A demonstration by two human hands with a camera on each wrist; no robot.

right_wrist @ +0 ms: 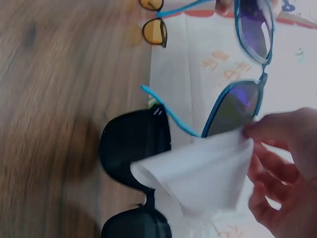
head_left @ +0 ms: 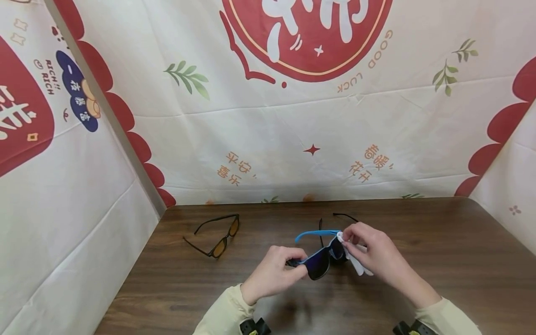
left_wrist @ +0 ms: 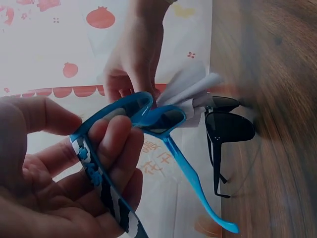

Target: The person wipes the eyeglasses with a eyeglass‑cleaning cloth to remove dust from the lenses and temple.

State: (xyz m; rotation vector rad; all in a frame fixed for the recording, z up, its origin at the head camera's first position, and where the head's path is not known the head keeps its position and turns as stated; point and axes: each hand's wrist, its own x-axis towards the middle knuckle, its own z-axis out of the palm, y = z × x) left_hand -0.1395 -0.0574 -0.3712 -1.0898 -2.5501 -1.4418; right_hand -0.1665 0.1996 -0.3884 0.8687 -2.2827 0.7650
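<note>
Blue-framed sunglasses (head_left: pixel 318 265) with dark lenses are held up above the table between both hands. My left hand (head_left: pixel 276 272) grips them at one end of the frame, near the hinge. In the left wrist view, a patterned temple arm (left_wrist: pixel 94 171) runs along that hand's fingers. At the other end, my right hand (head_left: pixel 374 253) pinches a white cloth (right_wrist: pixel 198 173) against the frame's outer corner. The cloth hangs down in loose folds beside the lens. From the frame's far end, the other blue temple arm (left_wrist: pixel 190 171) sticks out unfolded.
Black sunglasses (right_wrist: pixel 136 141) lie on the table behind the blue pair, partly hidden in the head view. Black-framed glasses with amber lenses (head_left: pixel 219 247) rest at the back left of the brown wooden table (head_left: pixel 167 288). Printed white cloth walls (head_left: pixel 268 139) stand around the table.
</note>
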